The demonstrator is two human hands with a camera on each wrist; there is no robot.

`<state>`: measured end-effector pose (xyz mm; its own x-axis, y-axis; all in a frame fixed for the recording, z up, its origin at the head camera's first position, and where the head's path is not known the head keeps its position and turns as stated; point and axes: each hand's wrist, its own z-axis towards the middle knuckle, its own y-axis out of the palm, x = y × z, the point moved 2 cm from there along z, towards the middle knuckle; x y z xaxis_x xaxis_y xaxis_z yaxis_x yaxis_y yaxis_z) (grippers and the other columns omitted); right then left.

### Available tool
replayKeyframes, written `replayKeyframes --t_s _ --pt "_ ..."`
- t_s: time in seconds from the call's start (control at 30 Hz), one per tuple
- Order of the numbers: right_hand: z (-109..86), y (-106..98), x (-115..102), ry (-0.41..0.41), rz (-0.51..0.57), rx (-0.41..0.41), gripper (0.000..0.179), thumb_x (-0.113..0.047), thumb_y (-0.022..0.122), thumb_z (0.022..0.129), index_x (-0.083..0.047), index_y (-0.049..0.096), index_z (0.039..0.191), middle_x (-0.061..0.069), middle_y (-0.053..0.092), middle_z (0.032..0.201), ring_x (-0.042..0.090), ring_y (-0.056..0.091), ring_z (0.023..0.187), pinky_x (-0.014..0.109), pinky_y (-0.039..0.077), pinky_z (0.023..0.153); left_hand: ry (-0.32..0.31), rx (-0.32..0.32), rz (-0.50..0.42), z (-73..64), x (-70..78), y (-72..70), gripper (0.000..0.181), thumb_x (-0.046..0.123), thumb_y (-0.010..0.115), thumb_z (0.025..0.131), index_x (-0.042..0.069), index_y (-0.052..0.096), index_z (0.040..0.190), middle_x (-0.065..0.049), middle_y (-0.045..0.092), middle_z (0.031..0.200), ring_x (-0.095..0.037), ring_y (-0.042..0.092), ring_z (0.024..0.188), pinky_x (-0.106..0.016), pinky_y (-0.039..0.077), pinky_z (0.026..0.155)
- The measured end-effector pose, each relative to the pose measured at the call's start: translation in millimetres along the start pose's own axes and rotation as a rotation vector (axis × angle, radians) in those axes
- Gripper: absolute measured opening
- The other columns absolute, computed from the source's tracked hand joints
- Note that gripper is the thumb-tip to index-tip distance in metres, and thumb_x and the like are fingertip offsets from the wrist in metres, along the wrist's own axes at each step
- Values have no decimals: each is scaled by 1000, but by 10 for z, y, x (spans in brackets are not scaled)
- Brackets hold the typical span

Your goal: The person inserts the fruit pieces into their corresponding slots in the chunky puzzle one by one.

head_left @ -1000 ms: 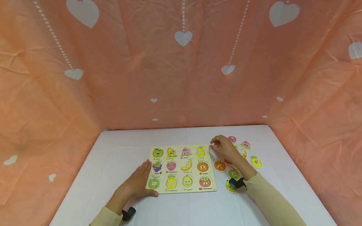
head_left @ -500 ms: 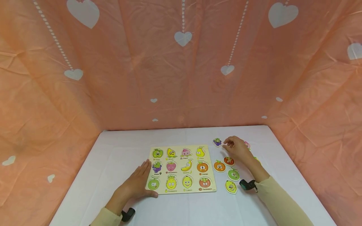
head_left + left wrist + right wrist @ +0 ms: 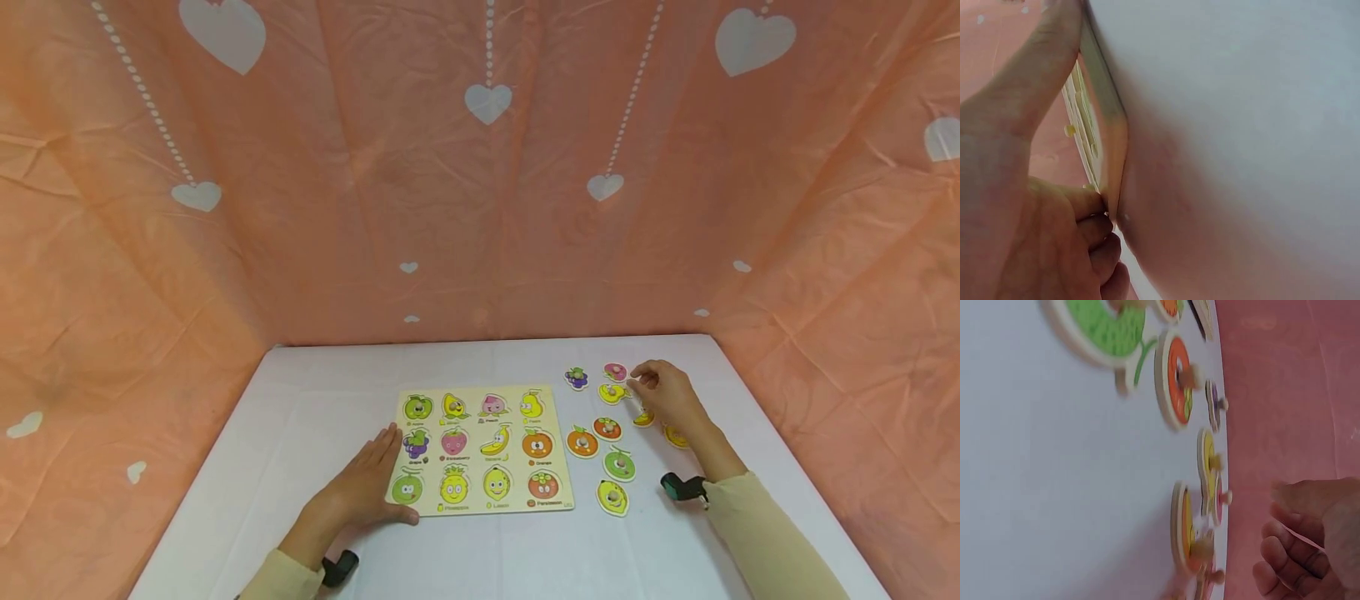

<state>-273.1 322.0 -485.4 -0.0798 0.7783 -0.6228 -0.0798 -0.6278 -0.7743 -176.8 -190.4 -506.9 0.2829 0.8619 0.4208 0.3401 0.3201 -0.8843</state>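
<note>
In the head view my left hand rests against the left edge and near-left corner of a wooden fruit puzzle board. Its fingers lie along the left edge, the thumb at the front edge. The left wrist view shows the board's corner between thumb and fingers. My right hand hovers over the loose knobbed pieces, fingers loosely bent, nothing visible in them. Nearest it are the strawberry piece, a yellow pear-like piece and a banana piece. The hand hides part of the pile.
Right of the board lie a grape piece, orange piece, persimmon piece, green melon piece and lemon piece. A pineapple piece is partly covered by the right arm. Orange cloth surrounds the white table.
My right hand has moved rightward over the loose pieces, away from the board's far-right corner. The grape piece, unseen at first, now lies visible there. My left hand stays put.
</note>
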Motion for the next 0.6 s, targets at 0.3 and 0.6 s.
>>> replayKeyframes --t_s 0.3,0.6 --pt "13 -114 176 62 17 23 24 -15 71 104 4 69 118 16 63 102 30 56 94 32 49 74 -1 -10 -17 -10 8 -16 140 56 97 70 -14 21 164 -31 14 175 -45 16 163 -57 17 134" --pt "-9 -134 374 88 11 15 28 -18 72 105 6 68 118 19 62 103 31 56 95 35 49 78 14 -15 -16 -3 -2 -21 139 56 96 71 -14 21 164 -32 14 175 -46 17 163 -57 18 134"
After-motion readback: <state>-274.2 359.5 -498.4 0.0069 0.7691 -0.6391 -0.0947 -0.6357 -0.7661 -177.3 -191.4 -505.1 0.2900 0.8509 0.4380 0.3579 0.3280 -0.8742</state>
